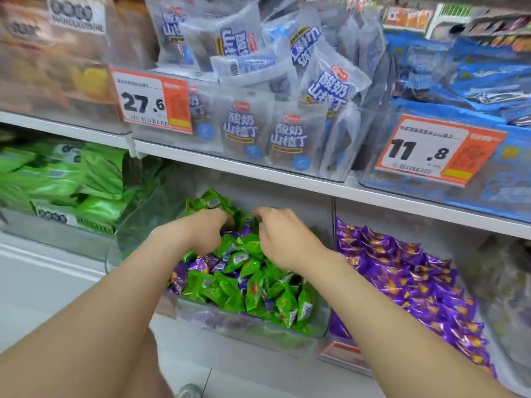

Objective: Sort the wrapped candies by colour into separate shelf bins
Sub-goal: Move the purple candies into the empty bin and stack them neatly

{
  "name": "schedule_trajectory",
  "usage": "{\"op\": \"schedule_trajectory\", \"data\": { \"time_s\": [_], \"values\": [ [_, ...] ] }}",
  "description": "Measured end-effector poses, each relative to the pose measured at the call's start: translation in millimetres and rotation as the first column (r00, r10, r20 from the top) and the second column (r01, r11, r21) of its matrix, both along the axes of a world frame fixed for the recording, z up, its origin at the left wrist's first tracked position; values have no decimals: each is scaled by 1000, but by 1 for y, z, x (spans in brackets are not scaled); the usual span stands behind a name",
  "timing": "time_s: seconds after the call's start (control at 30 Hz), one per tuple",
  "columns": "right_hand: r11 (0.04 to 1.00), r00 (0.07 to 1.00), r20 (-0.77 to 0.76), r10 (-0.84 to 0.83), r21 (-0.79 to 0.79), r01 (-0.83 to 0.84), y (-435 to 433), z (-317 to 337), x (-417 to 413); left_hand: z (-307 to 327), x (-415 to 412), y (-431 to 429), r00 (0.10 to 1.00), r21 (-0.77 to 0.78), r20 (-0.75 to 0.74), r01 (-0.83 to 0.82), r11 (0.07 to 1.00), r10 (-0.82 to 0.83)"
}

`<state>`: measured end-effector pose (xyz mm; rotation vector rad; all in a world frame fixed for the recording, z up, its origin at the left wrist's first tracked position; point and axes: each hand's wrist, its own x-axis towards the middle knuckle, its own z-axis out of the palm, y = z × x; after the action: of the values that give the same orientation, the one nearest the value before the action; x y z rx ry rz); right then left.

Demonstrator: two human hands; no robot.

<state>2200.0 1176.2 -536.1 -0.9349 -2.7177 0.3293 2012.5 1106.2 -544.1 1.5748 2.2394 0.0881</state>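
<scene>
- Head view: a clear plastic shelf bin (pixel 230 326) holds green wrapped candies (pixel 230 294) mixed with purple foil-wrapped candies (pixel 201 262). Its long axis runs straight away from the person.
- Both hands reach into the far end of that bin, close together.
- The left hand (pixel 209 231) and right hand (pixel 283 239) each have their fingers curled down into the pile. The fingertips are buried, so I cannot tell whether either pinches a candy.
- Stray purple pieces show between the hands and along the bin's near-left side, below the left wrist.
- A heap of all-purple candies (pixel 416 285) lies just beside the mixed bin on its right, so the right hand is nearer to it.
- As I judge it, any purple piece must travel rightward over the dividing wall. Pieces on the left side mean a longer crossing reach.
</scene>
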Motion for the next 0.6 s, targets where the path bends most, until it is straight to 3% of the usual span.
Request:
{"op": "schedule_trajectory", "data": {
  "time_s": [0.37, 0.6],
  "values": [
    [985, 957, 288, 33, -173, 18, 24, -12, -32, -2, -2, 7, 995, -42, 39, 89, 995, -87],
    [998, 936, 351, 11, -67, 13, 25, -16, -28, 13, -4, -14, 994, 62, 94, 54, 997, -60]
  ]
}}
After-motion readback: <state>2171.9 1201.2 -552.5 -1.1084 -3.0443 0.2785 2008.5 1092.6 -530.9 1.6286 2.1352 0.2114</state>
